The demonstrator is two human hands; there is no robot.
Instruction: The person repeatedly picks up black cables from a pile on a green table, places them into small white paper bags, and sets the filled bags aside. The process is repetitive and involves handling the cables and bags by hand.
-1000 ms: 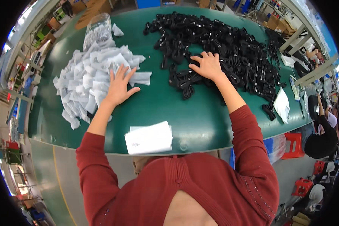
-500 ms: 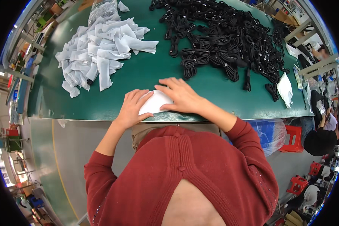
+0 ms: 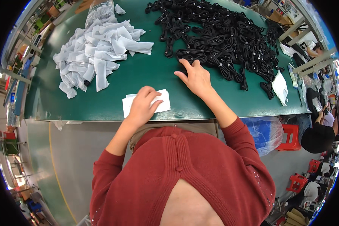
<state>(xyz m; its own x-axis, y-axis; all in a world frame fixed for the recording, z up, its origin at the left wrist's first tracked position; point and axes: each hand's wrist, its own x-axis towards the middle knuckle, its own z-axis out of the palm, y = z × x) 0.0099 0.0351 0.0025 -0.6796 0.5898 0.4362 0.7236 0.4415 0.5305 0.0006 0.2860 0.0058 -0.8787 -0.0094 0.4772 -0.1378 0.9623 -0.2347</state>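
Flat white bags or sheets (image 3: 163,106) lie stacked at the near edge of the green table. My left hand (image 3: 142,104) rests over them, fingers bent, the thumb apart from the forefinger; I see no firm grip. My right hand (image 3: 197,78) is farther forward, at the near edge of a heap of coiled black cables (image 3: 224,45). Its thumb and fingers are spread, with nothing between them. The forefinger tip is right by a cable bundle; whether it touches cannot be made out. Filled white packets (image 3: 101,51) are piled at the far left.
The green table (image 3: 83,109) ends just in front of my body. One cable bundle (image 3: 267,90) and a crumpled white bag (image 3: 280,88) lie at its right. A blue bundle in clear plastic (image 3: 261,133) and a red stool (image 3: 290,137) stand below. A co-worker (image 3: 316,133) sits far right.
My right hand has left the white bag and moved forward to the cables. The white bag, bowed up between both hands before, now lies flatter under my left hand.
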